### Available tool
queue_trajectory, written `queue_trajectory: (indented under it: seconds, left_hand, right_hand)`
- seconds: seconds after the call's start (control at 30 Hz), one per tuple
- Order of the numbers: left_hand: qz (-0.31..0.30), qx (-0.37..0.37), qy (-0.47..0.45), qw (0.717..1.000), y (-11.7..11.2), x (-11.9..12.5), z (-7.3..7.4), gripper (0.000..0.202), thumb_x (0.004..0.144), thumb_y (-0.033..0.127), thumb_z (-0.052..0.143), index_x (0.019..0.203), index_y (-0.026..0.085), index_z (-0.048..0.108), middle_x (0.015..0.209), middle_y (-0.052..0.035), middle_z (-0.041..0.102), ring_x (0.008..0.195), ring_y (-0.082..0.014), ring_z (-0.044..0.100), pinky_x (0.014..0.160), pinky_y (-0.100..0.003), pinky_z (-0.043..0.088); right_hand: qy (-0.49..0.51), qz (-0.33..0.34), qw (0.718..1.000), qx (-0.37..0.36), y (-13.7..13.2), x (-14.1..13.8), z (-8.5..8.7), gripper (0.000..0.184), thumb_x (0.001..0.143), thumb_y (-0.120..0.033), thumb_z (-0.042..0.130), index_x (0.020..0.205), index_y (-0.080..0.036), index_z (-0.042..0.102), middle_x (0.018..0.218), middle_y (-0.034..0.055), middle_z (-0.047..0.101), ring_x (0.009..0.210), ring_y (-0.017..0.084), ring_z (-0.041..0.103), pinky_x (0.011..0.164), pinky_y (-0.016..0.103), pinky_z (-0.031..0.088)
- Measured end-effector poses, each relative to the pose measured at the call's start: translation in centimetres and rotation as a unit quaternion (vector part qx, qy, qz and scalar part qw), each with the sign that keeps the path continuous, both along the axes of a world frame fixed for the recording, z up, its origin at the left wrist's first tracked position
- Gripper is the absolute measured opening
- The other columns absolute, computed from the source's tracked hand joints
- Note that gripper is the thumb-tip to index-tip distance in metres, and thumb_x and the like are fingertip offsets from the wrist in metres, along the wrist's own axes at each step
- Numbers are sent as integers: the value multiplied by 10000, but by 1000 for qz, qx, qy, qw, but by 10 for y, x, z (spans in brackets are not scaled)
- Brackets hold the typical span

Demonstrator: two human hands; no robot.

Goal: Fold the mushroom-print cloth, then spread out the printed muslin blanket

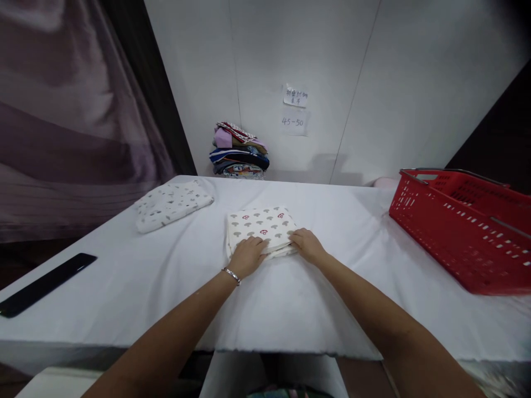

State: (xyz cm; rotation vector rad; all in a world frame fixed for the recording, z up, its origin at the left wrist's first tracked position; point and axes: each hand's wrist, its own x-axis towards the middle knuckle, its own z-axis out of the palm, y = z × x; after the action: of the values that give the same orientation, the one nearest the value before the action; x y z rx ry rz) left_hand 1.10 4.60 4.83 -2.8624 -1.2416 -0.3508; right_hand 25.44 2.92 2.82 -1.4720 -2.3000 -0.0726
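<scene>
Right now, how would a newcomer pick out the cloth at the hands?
On the white-covered table, look left of the red basket. The folded cloth lies mid-table, left hand and right hand touching its near side. Red motifs among its grey ones set it apart from the spotted cloth farther left.

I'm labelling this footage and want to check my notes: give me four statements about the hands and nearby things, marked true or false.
1. The left hand and right hand touch the red-and-grey printed cloth. True.
2. The basket is blue. False: the basket is red.
3. A bracelet is on the left arm. True.
4. The flat black object lies right of that cloth. False: the flat black object lies left of it.
</scene>
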Motion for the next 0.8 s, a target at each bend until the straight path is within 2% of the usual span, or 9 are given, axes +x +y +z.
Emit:
queue_trajectory:
  seconds: [0.2, 0.37, 0.47, 0.6, 0.8]
  left_hand:
    - [22, 7, 33, 999, 0, 6, 3, 366, 829, 162, 442, 1181, 217, 525, 999, -82, 586, 981, -232, 494, 808, -366, 390]
    - [30, 31, 17, 999, -7, 4, 2, 295, 847, 139, 382, 1058, 196, 579, 959, -81, 580, 958, -217, 487, 813, -362, 392]
    - [20, 24, 6, 999, -13, -1, -3, 263, 866, 182, 374, 1019, 199, 587, 950, -80, 574, 922, -209, 491, 799, -368, 390]
    - [1, 17, -19, 1000, -14, -5, -7, 257, 871, 339, 441, 1053, 216, 573, 1018, -74, 567, 957, -218, 483, 803, -370, 385]
    - [7, 15, -24, 1000, -7, -4, -8, 220, 873, 313, 455, 1024, 223, 587, 985, -61, 579, 941, -216, 498, 786, -360, 390]
  right_hand:
    - [50, -5, 999, -1, -3, 5, -11, 223, 863, -177, 471, 1019, -195, 630, 1017, 87, 612, 934, 206, 504, 813, 339, 401]
    - [42, 2, 999, 15, -7, 3, -13, 222, 883, -206, 452, 999, -191, 640, 1031, 94, 615, 956, 209, 503, 824, 338, 391]
    - [29, 16, 999, 16, -11, 2, -12, 227, 881, -198, 443, 1001, -196, 636, 1042, 99, 609, 978, 211, 499, 831, 338, 381]
    - [7, 50, 999, 8, -14, 4, -4, 232, 828, -187, 502, 1032, -188, 613, 1048, 98, 596, 965, 212, 500, 829, 333, 376]
    - [-19, 62, 998, -10, -11, 7, 2, 241, 840, -257, 513, 1053, -195, 608, 1060, 90, 594, 952, 216, 495, 822, 329, 371]
